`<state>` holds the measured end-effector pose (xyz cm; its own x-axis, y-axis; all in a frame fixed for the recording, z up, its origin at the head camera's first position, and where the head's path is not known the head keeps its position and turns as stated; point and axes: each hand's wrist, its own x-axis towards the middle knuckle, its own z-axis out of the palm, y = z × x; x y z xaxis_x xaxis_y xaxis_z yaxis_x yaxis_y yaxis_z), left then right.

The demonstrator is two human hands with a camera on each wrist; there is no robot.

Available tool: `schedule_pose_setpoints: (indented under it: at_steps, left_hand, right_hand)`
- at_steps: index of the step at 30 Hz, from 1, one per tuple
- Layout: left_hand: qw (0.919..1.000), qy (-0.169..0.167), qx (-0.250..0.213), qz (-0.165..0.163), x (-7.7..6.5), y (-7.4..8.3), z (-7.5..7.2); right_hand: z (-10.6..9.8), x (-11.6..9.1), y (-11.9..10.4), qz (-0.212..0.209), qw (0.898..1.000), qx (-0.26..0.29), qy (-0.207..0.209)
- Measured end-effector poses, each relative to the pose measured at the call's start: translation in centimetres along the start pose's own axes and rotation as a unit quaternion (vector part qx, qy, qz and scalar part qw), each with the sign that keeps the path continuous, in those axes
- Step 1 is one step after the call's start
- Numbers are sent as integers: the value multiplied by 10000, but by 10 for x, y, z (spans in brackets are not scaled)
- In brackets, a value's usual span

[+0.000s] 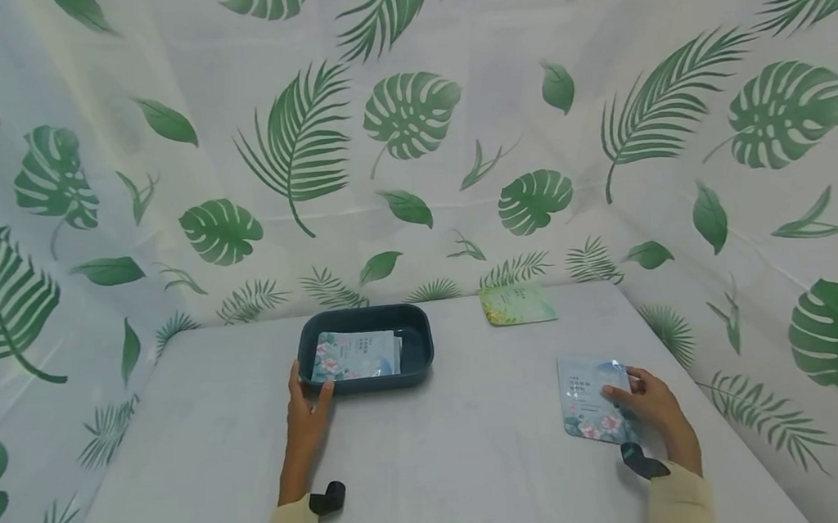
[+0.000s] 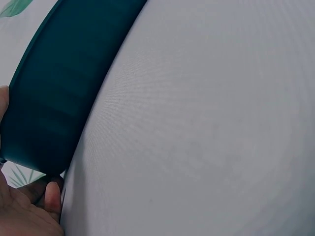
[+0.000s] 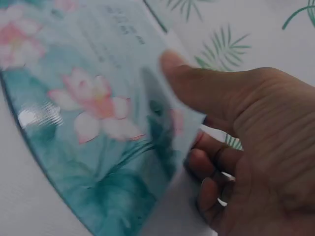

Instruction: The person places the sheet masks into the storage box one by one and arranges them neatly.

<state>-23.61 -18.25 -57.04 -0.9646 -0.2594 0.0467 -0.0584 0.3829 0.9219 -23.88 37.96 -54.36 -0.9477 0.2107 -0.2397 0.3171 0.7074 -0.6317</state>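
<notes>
At the left front corner of a dark teal rectangular tray point(image 1: 370, 384), my left hand point(image 1: 309, 418) grips the side, thumb on the front wall and fingers along the left. The left wrist view shows the tray's wall point(image 2: 64, 88) with curled fingers point(image 2: 53, 196) by its lower corner. Inside the tray lie light-blue floral sachets point(image 1: 358, 355), one over another. My right hand point(image 1: 652, 403) pinches the right edge of another light-blue sachet point(image 1: 588, 400). Pink lotus flowers show on that sachet point(image 3: 98, 108) in the right wrist view; it bends slightly near the thumb.
A green and yellow sachet point(image 1: 518, 304) lies near the back edge of the white table point(image 1: 450, 472), right of the tray. A leaf-printed white curtain point(image 1: 411, 155) stands behind and along both sides.
</notes>
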Motion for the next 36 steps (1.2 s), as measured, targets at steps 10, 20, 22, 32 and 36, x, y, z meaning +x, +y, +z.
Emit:
schedule_pose_setpoints:
  at_steps: [10, 20, 22, 32, 36]
  left_hand:
    - [10000, 38, 35, 45, -2, 1, -3]
    - [10000, 66, -6, -12, -3, -1, 2]
    - [10000, 48, -22, -27, -3, -2, 4]
    - [10000, 37, 3, 28, -3, 2, 2]
    - [10000, 44, 18, 53, -3, 4, 1]
  right_hand:
    - [27, -11, -33, -1679, 9850, -123, -385]
    - [84, -18, -80, -2129, 9755, -429, -343]
    - [89, -21, -86, -2056, 9772, -352, -400]
    - [64, -42, -91, -1329, 9724, -1886, -354]
    - [58, -47, -88, -1028, 9745, -1941, -459]
